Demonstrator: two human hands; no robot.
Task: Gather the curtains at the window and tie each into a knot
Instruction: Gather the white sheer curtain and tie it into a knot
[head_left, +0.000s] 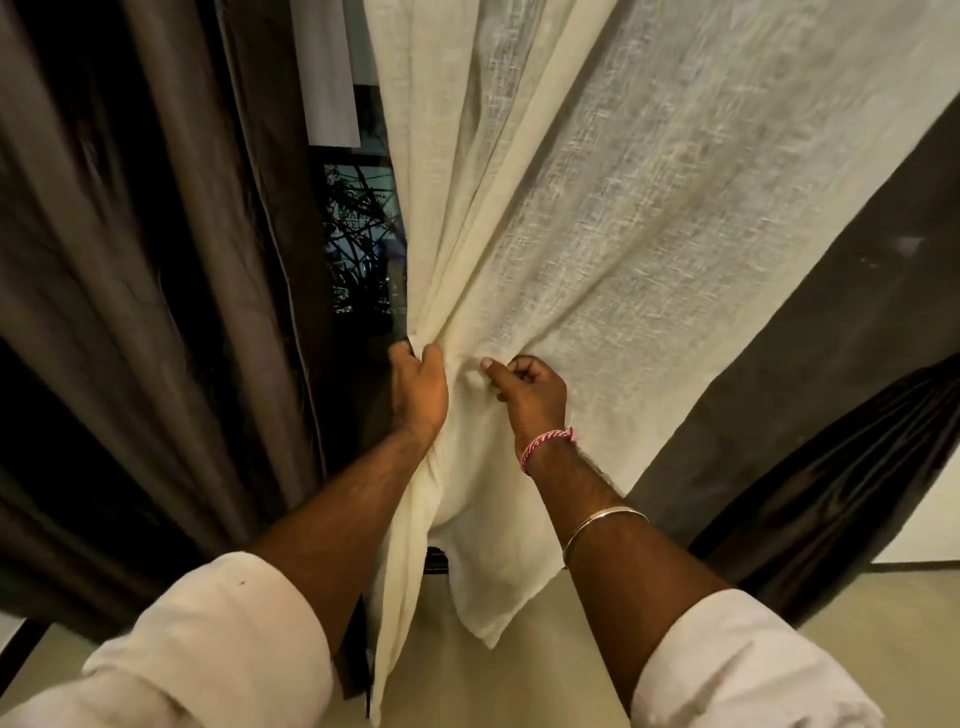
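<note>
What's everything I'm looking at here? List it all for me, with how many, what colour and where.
cream curtain: one, cream, centre and right, gathered in both hands
brown curtain: one, dark brown, left, hanging loose
dark curtain: one, dark brown, lower right
window: one, dark, foliage outside, between the curtains
floor: beige, bottom
thread band: one, pink, right wrist
bangle: one, silver, right forearm
sleeves: two, white, rolled, bottom corners
left hand: gripping bunched folds
right hand: pinching the fabric

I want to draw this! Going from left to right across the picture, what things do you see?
Brown curtain → window gap → left hand → right hand, both gripping the cream curtain → dark curtain.
</note>
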